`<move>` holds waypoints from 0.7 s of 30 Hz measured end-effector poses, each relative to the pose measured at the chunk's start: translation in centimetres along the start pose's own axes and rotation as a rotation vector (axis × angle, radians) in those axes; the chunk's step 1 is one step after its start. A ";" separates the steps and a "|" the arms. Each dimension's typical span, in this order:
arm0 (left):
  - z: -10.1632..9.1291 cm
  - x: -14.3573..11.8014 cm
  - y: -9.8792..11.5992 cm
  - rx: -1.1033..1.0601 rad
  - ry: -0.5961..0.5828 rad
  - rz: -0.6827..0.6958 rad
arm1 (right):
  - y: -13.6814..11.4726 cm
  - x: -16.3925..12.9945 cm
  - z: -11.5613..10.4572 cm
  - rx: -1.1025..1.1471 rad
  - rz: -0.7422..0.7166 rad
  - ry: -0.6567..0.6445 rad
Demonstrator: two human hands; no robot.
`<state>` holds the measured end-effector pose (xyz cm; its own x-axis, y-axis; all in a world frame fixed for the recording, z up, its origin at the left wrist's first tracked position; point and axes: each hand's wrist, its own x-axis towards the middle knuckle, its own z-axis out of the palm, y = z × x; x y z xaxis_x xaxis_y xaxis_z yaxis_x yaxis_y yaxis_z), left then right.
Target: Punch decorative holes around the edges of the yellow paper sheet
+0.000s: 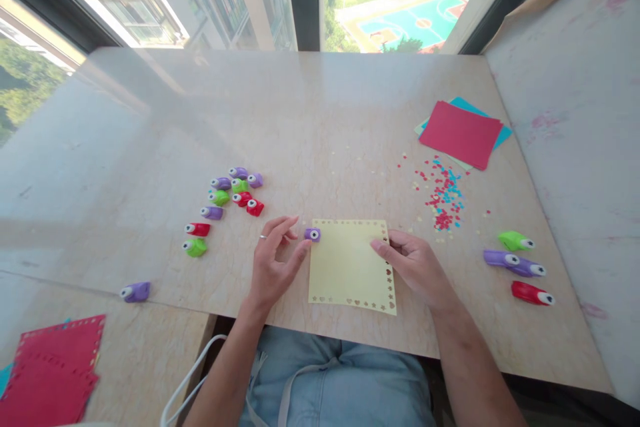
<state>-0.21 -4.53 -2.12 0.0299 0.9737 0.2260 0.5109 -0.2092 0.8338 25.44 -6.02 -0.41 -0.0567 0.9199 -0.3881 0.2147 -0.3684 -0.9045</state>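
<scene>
A pale yellow paper sheet (347, 265) with small shapes punched along its edges lies flat on the marble table (320, 120). A small purple punch (313, 234) sits at the sheet's upper left corner. My left hand (274, 264) is beside that punch, thumb and fingers spread, its fingertips close to it or just touching it. My right hand (414, 263) rests on the sheet's right edge, fingers pinching or pressing the paper there.
Several small punches (231, 199) in purple, green and red lie to the left; one purple punch (135, 291) sits apart. Larger punches (520, 265) lie right. Confetti (443, 197) and stacked red and blue sheets (461, 133) are far right. Punched red sheets (53, 370) lie lower left.
</scene>
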 end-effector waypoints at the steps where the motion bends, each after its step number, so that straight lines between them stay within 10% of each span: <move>1: -0.1 0.0 0.0 -0.029 0.040 -0.035 | 0.0 0.0 0.0 -0.004 -0.007 0.002; 5: -1.0 1.0 0.6 -0.061 0.005 -0.272 | -0.2 0.0 0.1 0.007 -0.035 0.003; 11: -2.2 3.9 1.2 -0.105 -0.502 -0.641 | 0.1 0.1 0.1 -0.023 -0.058 0.014; 21: -1.8 5.9 2.0 0.008 -0.726 -0.730 | 0.8 0.3 0.0 -0.085 -0.113 0.025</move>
<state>-0.55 0.64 1.74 0.2201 0.6836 -0.6959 0.6186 0.4538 0.6414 25.57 -6.03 -1.25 -0.0611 0.9582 -0.2795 0.2904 -0.2508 -0.9234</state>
